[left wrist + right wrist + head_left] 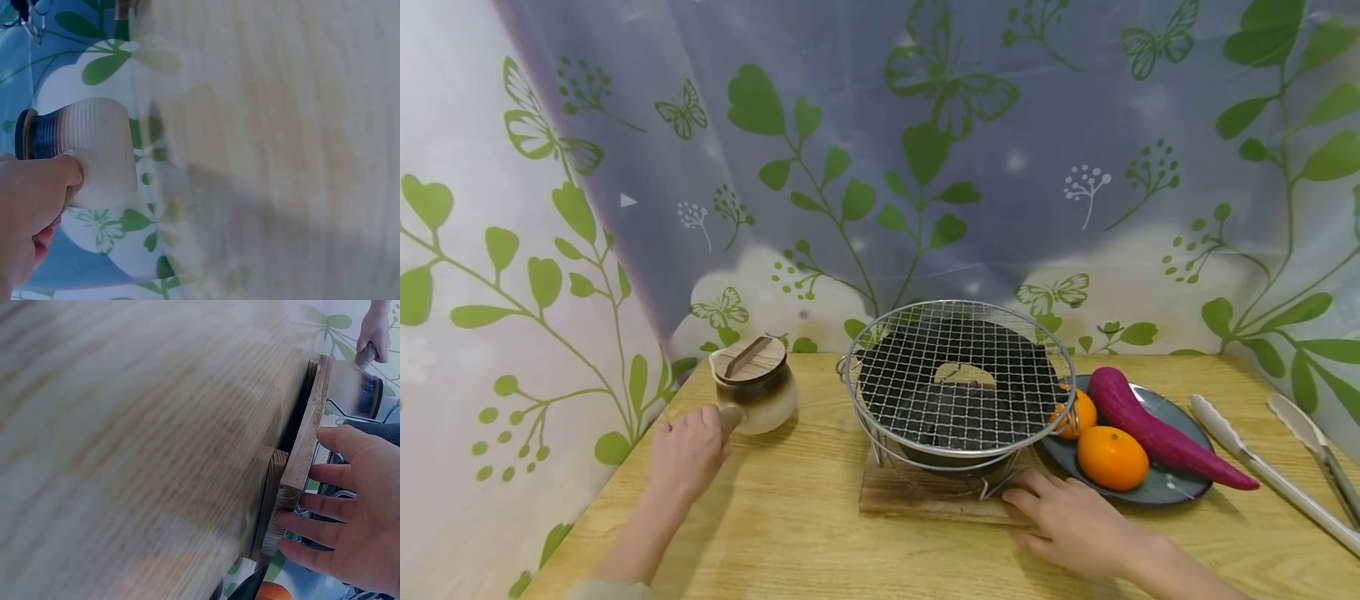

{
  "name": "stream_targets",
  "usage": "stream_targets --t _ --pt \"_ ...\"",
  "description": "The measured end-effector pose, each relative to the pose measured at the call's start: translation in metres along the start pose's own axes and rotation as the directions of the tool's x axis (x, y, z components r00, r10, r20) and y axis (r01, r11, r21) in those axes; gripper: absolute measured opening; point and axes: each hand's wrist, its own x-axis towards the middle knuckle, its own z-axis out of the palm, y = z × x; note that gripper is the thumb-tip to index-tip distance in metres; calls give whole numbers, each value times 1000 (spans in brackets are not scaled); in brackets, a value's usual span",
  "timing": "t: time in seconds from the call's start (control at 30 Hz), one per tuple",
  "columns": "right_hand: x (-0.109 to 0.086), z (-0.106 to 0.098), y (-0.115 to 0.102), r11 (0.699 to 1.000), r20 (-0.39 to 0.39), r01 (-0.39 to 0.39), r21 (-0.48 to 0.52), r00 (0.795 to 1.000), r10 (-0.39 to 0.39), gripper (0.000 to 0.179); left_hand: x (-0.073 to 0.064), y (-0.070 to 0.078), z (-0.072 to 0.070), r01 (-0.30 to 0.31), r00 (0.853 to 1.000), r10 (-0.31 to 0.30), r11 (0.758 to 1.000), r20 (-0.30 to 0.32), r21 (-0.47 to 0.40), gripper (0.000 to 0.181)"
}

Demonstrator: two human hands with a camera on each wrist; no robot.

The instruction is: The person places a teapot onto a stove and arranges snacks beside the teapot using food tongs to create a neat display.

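Note:
A small cream-and-brown pot (767, 410) with a flat wooden lid (751, 358) stands upright at the left of the table. My left hand (691, 450) grips its short side handle (731, 416); the left wrist view shows the thumb over that handle, beside the pot's ribbed body (103, 150). Front and centre, a wooden board (917, 502) carries a dark charcoal stove (925, 457) topped by a round wire grill (958, 392). At the board's right front corner lies my right hand (1071, 517). Its fingers, fairly straight in the right wrist view, touch the board's edge (309, 434).
Right of the stove sits a dark blue plate (1180, 493) with two orange fruits (1112, 458) and a long purple sweet potato (1157, 429). Tongs (1270, 467) lie farther right on the wooden table (775, 533). A patterned cloth (850, 167) hangs behind.

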Motion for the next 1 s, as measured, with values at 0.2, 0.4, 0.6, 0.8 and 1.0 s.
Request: stream_targets --t 0.2,0.4,0.6,0.8,1.0 --pt "-1 1 1 1000 -39 18 -20 999 -19 36 13 -1 -8 -25 999 24 1000 -37 -16 26" --pt "-1 1 1 1000 -40 21 -22 999 -21 37 36 2 -17 -99 966 99 995 -240 11 15" --pt "0 0 0 1000 -3 5 -4 1000 -5 36 54 1 -29 -114 943 126 992 -307 55 16" --pt "-1 -1 -1 1000 0 -3 -13 1000 3 36 69 -2 -38 -113 938 125 992 -322 55 15" --pt "-3 -1 -2 1000 -16 6 -22 1000 -6 35 76 -4 -42 -101 958 98 995 -269 0 16"
